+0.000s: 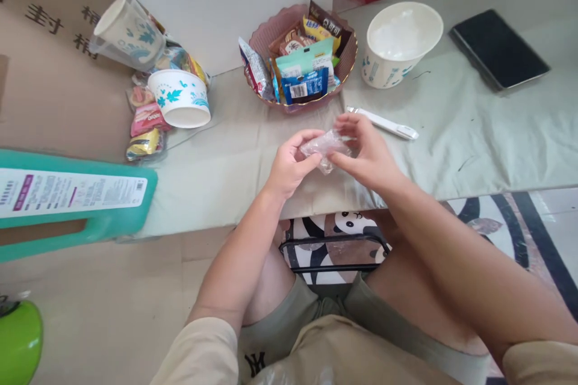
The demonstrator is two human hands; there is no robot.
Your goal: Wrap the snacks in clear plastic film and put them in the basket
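My left hand (291, 162) and my right hand (365, 153) meet over the near edge of the table (474, 132), both pinching a small clear plastic wrapper (326, 145) between fingers and thumbs. What is inside the wrapper is too pale to make out. Just beyond my hands stands a pink scalloped bowl (345, 63) filled with several snack packets (303, 75).
A white paper bowl (400, 42) stands right of the snack bowl, with a white pen-like stick (383, 123) before it and a dark tablet (499, 48) farther right. Two paper bowls (180, 99) and loose sweets (144, 126) lie at the left. A teal stool (76, 198) stands nearer left.
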